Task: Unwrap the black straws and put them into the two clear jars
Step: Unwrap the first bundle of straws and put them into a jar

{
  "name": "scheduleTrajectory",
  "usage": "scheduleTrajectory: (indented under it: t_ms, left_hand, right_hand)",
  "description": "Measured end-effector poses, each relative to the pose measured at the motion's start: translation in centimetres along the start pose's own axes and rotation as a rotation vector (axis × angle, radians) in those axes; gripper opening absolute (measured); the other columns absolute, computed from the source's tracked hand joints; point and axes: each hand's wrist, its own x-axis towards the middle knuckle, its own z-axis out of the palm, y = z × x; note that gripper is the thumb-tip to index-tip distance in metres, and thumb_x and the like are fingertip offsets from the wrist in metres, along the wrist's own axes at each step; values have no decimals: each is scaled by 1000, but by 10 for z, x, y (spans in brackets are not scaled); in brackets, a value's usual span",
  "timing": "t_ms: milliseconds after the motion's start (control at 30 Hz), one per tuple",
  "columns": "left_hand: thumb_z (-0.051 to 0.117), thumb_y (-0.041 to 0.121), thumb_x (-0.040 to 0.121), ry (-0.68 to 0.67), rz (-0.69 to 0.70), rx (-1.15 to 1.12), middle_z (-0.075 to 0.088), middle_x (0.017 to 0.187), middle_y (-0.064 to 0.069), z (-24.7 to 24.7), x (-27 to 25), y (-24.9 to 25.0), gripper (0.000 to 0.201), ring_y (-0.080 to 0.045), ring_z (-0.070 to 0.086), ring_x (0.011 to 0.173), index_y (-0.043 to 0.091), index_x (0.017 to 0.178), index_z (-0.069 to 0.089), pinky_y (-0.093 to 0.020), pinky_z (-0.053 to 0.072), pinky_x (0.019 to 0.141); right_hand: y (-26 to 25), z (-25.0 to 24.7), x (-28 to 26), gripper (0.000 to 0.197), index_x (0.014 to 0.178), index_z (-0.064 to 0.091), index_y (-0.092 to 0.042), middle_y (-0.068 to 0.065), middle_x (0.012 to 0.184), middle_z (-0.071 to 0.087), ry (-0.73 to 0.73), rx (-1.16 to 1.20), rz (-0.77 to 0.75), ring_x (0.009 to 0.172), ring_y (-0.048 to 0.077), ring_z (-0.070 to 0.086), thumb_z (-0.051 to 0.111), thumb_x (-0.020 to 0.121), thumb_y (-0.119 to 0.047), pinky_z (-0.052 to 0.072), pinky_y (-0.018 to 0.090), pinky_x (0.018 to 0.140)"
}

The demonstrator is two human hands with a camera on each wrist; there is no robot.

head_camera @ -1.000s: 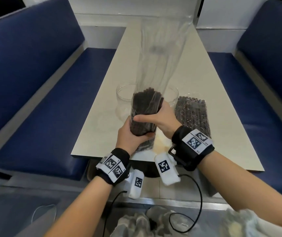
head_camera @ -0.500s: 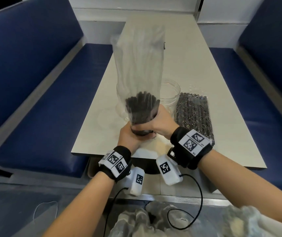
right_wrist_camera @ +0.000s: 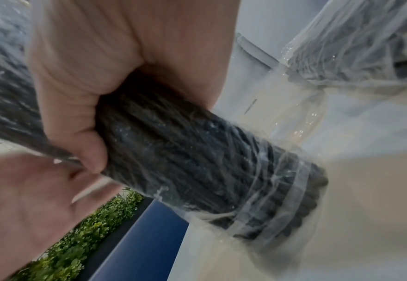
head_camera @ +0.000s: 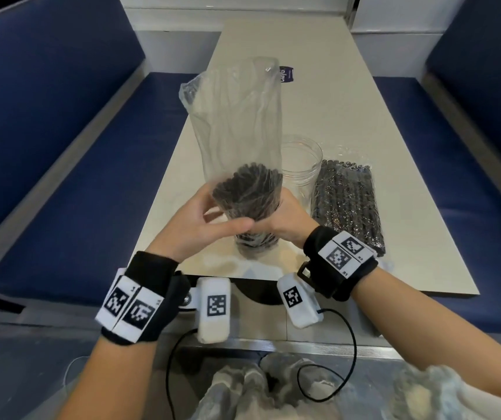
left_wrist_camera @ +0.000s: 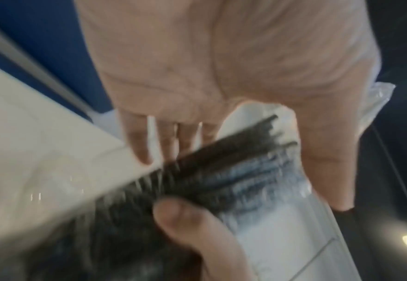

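A bundle of black straws (head_camera: 246, 189) stands upright in a tall clear plastic bag (head_camera: 237, 116) near the table's front edge. My right hand (head_camera: 285, 216) grips the bundle (right_wrist_camera: 197, 155) low down from the right, fingers curled round it through the plastic. My left hand (head_camera: 210, 219) is beside the bundle on the left, its straight fingers (left_wrist_camera: 140, 144) lying against the straws (left_wrist_camera: 221, 167). One clear jar (head_camera: 304, 156) stands just behind the bag to the right. The bag hides the second jar. The left wrist view is blurred.
A second wrapped pack of black straws (head_camera: 346, 204) lies flat on the beige table (head_camera: 395, 165), right of the jar. A small purple label (head_camera: 287, 74) lies further back. Blue bench seats (head_camera: 76, 177) run along both sides of the table.
My left hand has let go of the bundle's base and opened, shifting to the bundle's left side. The bag's top has leaned leftward. My right hand keeps its grip.
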Motion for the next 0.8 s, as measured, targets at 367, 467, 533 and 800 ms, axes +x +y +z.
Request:
scheduleTrajectory:
  t_ms: [367, 467, 533, 800]
  left_hand:
    - [88, 10, 47, 442, 126, -90, 65, 77, 14, 53, 27, -12, 39, 14, 63, 69, 27, 71, 62, -9, 51, 70]
    - [87, -2, 55, 411, 133, -46, 64, 73, 23, 54, 25, -18, 43, 21, 60, 67, 29, 69, 60, 0, 46, 65]
    - [84, -3, 59, 393, 122, -23, 62, 76, 17, 51, 25, -24, 42, 22, 59, 66, 29, 70, 59, 0, 45, 65]
    - [85, 17, 53, 292, 11, -28, 65, 65, 33, 58, 23, -38, 37, 23, 58, 69, 35, 80, 67, 0, 45, 63]
  right_hand:
    - [20, -1, -3, 41, 99, 65, 2, 8, 92, 69, -40, -165, 45, 79, -1, 64, 75, 59, -2, 53, 20, 80]
    - [21, -7, -13, 46, 106, 59, -3, 4, 100, 67, -88, -238, 94, 88, 5, 62, 78, 65, -1, 51, 21, 84]
    - [17, -15, -22, 58, 118, 51, -10, 3, 114, 62, -125, -298, 88, 98, 2, 57, 78, 67, -2, 44, 9, 85]
    - [-27, -24, -39, 104, 139, 24, -21, -1, 143, 38, -46, -249, -115, 129, 9, 40, 87, 56, -16, 30, 20, 111]
